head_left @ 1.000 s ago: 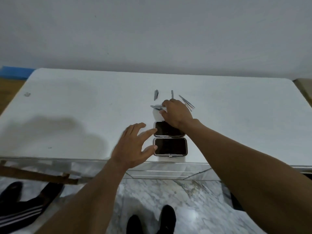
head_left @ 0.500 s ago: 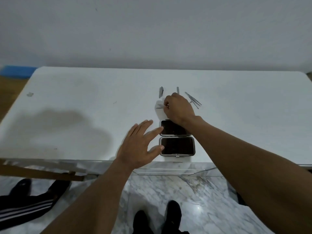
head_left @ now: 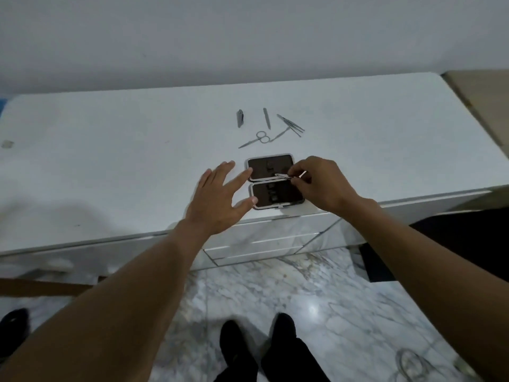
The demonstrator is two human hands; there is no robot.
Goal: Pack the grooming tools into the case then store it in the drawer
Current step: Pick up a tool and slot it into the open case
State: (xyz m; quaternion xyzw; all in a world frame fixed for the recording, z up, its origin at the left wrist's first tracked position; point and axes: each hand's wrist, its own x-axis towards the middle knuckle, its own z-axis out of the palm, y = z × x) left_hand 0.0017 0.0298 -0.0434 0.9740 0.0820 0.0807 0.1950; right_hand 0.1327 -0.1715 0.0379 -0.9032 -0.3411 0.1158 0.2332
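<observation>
A dark grooming case (head_left: 271, 169) lies open in two halves near the front edge of the white cabinet top (head_left: 110, 150). My right hand (head_left: 319, 186) pinches a thin metal tool (head_left: 283, 176) over the hinge line between the halves. My left hand (head_left: 220, 199) rests open, fingertips touching the case's left edge. Behind the case lie small scissors (head_left: 257, 139), a nail clipper (head_left: 240, 118), a narrow file (head_left: 266, 118) and a few slim metal tools (head_left: 290, 124).
The cabinet's drawer fronts (head_left: 261, 238) sit just below the case, shut. A marble floor and my dark shoes (head_left: 259, 343) are beneath. A wooden surface (head_left: 479, 89) adjoins the cabinet at the right. A small tag (head_left: 7, 144) lies far left.
My right hand has come back from the tools to the case, carrying a thin metal tool. The scissors it had covered are now in sight. My left hand stays at the case's left edge.
</observation>
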